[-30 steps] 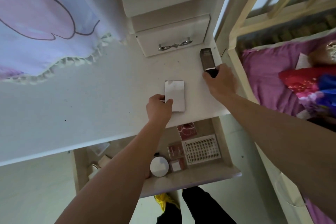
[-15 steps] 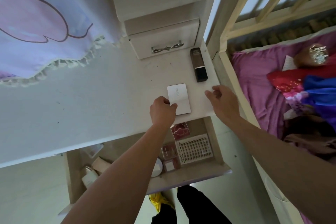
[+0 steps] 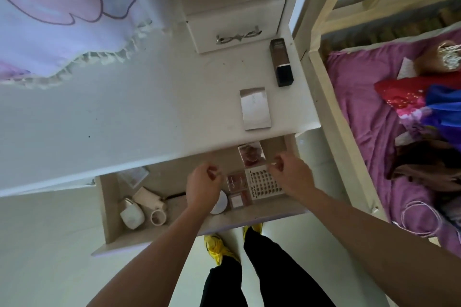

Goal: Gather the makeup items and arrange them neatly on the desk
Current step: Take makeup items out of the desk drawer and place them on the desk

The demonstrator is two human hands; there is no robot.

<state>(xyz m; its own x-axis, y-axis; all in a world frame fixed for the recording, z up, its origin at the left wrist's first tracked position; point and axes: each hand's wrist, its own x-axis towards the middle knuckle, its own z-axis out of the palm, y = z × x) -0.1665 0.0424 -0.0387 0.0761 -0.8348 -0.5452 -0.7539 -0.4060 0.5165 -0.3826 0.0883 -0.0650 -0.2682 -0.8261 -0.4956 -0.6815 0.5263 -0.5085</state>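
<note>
A flat rectangular silver compact (image 3: 255, 108) lies on the white table (image 3: 124, 119), just beyond the back edge of the open beige drawer (image 3: 103, 207). A dark brown bottle with a black cap (image 3: 281, 62) lies farther back from the drawer, apart from the compact.

At the drawer's right end are a clear-lidded case of reddish items (image 3: 251, 156), a white card with rows of small dark pieces (image 3: 262, 180) and two small reddish-brown boxes (image 3: 236, 182). The person's left hand (image 3: 203, 183) hovers over the drawer's middle, partly covering a round white case (image 3: 221, 204). The right hand (image 3: 291, 172) hovers over the drawer's right end. Both hands have loosely curled fingers and hold nothing.

At the drawer's left end sit a white bottle (image 3: 132, 214), a cream tube (image 3: 148, 197) and a small pale ring-shaped roll (image 3: 158, 217). Well behind the drawer, a small white cabinet with a bow-shaped metal handle (image 3: 238, 36) stands on the table. A white frilled cloth with a pink print (image 3: 62, 20) hangs beyond the drawer's left end. To the drawer's right is a wooden-framed bed with a purple sheet (image 3: 361, 107). Black trousers (image 3: 262, 269) and yellow shoes (image 3: 217, 247) show below the drawer.
</note>
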